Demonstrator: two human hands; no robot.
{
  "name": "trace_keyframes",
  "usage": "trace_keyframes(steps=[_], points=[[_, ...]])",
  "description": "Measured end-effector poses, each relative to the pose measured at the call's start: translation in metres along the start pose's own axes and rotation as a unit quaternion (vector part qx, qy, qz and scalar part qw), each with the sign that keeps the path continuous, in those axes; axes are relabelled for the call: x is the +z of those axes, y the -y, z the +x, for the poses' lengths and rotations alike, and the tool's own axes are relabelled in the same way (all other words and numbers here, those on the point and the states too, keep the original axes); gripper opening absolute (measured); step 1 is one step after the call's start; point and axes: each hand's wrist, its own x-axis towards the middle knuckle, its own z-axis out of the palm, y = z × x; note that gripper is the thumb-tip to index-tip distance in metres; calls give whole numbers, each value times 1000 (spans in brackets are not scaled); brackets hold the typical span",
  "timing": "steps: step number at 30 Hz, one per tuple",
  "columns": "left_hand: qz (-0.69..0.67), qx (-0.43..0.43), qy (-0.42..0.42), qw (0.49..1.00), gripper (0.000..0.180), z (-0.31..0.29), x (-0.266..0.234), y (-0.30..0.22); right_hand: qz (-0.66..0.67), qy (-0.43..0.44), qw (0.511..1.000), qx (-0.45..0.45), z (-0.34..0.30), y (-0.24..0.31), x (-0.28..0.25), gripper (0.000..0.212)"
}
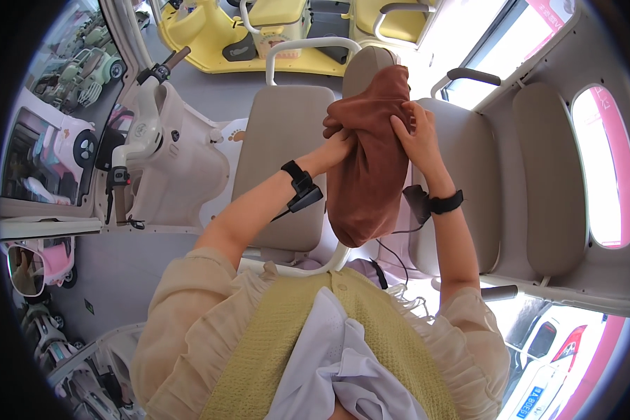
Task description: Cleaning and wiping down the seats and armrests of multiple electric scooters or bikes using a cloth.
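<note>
Two hands (pixel 420 136) on one brown cloth (pixel 371 178), one beige backrest (pixel 359 73) underneath.

one brown cloth (pixel 371 175), one left hand (pixel 339 148) and one right hand (pixel 420 136), two black wrist straps (pixel 446 202), one yellow knitted top (pixel 248 343). around them, two grey-beige seat cushions (pixel 287 164), two matching backrests (pixel 549 178), two dark armrests (pixel 473 75), one oval window (pixel 600 168) and one white handlebar (pixel 145 122) with two brown grips (pixel 120 203). beyond, one yellow vehicle (pixel 189 36) with two yellow seats (pixel 276 12) in view. lower right, one blue licence plate (pixel 530 404).
</note>
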Motion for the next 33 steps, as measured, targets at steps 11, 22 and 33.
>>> trace_keyframes(steps=[11, 22, 33], points=[[74, 216, -37, 973, 35, -39, 35, -28, -58, 51, 994, -73, -47, 48, -8, 13], [69, 111, -106, 986, 32, 60, 10, -52, -86, -14, 995, -47, 45, 3, -5, 13], [-154, 24, -73, 985, 32, 103, -20, -63, -138, 116, 978, -106, 117, -21, 11, 20]])
